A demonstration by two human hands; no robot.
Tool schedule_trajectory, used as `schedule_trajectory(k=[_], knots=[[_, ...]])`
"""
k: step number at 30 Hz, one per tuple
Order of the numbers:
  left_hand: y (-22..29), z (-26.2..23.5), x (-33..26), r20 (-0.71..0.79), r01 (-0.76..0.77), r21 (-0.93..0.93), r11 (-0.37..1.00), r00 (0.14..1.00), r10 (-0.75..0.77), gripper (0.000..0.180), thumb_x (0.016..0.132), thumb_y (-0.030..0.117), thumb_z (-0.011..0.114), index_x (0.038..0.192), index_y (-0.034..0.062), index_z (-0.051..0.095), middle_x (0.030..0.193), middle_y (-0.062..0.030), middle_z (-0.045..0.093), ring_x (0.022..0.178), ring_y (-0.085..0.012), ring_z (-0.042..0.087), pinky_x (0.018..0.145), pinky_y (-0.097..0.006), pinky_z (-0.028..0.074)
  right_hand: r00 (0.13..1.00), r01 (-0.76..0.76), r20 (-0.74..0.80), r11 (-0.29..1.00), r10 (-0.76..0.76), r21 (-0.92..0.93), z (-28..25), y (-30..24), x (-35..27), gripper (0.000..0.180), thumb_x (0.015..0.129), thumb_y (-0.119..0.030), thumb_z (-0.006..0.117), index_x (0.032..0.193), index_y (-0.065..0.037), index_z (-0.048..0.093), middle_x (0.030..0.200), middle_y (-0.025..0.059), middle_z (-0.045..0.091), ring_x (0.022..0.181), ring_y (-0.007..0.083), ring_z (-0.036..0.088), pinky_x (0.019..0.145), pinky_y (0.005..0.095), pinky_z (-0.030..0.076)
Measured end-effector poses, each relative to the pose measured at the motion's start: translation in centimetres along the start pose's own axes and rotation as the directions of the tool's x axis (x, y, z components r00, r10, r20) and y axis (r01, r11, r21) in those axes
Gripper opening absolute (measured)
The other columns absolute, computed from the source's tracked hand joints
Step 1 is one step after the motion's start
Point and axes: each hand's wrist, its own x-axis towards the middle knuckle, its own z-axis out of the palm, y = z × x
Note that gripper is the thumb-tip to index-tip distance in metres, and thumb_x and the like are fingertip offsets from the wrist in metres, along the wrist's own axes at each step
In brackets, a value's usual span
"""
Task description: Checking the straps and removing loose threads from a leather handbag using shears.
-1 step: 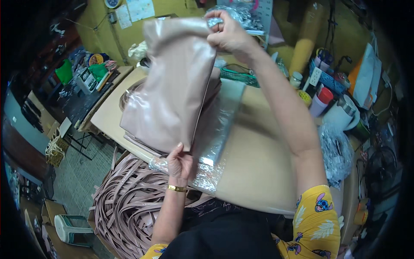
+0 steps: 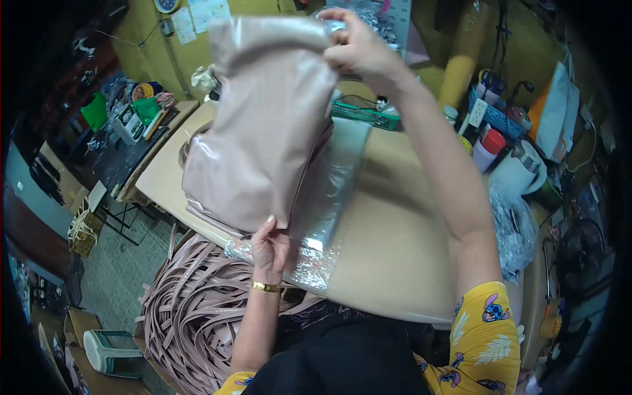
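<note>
A pinkish-beige, leather-like bag (image 2: 260, 131) is stretched upright in front of me, its upper part folding over. My right hand (image 2: 359, 49) grips its top right corner, fingers closed. Down at the bottom corner, my left hand (image 2: 270, 247) pinches the bag between thumb and fingers; a gold bracelet circles that wrist. More pieces of the same material lie stacked beneath and behind it, mostly hidden. Beside the stack, clear plastic bags (image 2: 345, 161) lie flat on the beige table (image 2: 395, 243).
A box of coiled pinkish strips (image 2: 191, 309) stands below the table's near left edge. A green basket (image 2: 365, 115) sits at the back. Along the right are a red-lidded bottle (image 2: 490, 148), a white jug (image 2: 520, 174) and bundled clear plastic (image 2: 513, 230). A stool (image 2: 108, 352) is lower left.
The bag's top and my right hand have shifted slightly upward, the hand also to the right. My left hand keeps its pinch on the lower corner.
</note>
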Motion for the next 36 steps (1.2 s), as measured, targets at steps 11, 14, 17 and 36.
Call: schedule_trajectory(k=[11,14,17,36], knots=[[-3.3,4.5,-7.7,0.124,0.072,0.67,0.739,0.971,-0.207,0.048,0.085,0.011,0.067,0.125,-0.002,0.043,0.115,-0.0103,0.056,0.103,-0.0183,0.056,0.088,-0.031,0.048,0.837,-0.304,-0.419,0.935,0.353,0.181,-10.6,0.2,-33.5,0.084,0.058,0.002,0.062,0.136,0.001,0.03,0.127,0.0119,0.047,0.12,0.0205,0.046,0.102,0.033,0.037],[-5.1,-0.3,-8.4,-0.025,0.194,0.806,0.559,0.955,-0.296,0.053,0.087,0.009,0.062,0.131,0.0005,0.032,0.114,-0.0129,0.055,0.105,-0.0192,0.056,0.079,-0.03,0.053,0.674,-0.494,-0.446,0.809,0.588,0.319,-8.5,6.9,-43.9,0.075,0.064,0.003,0.063,0.133,0.002,0.032,0.12,0.0111,0.051,0.11,0.0202,0.052,0.094,0.0348,0.044],[-4.6,-0.5,-9.1,-0.083,0.229,0.895,0.384,0.929,-0.36,0.063,0.09,0.01,0.057,0.139,0.0035,0.017,0.11,-0.0156,0.055,0.085,-0.0195,0.063,0.06,-0.028,0.057,0.438,-0.84,-0.292,0.503,0.85,0.202,-8.7,5.1,-44.7,0.071,0.069,-0.004,0.069,0.131,0.001,0.035,0.096,0.0096,0.06,0.089,0.0211,0.061,0.081,0.0349,0.05],[20.3,-15.3,-21.4,0.395,0.412,0.564,-0.716,0.627,0.672,0.02,0.077,0.01,0.065,0.097,0.0095,0.067,0.099,-0.0116,0.058,0.093,-0.0315,0.055,0.079,-0.041,0.044,0.836,-0.545,-0.347,0.571,0.424,-0.614,-9.7,6.0,-38.5,0.032,0.085,-0.004,0.056,0.116,0.001,0.055,0.083,0.004,0.054,0.073,0.0116,0.049,0.067,0.025,0.042]])
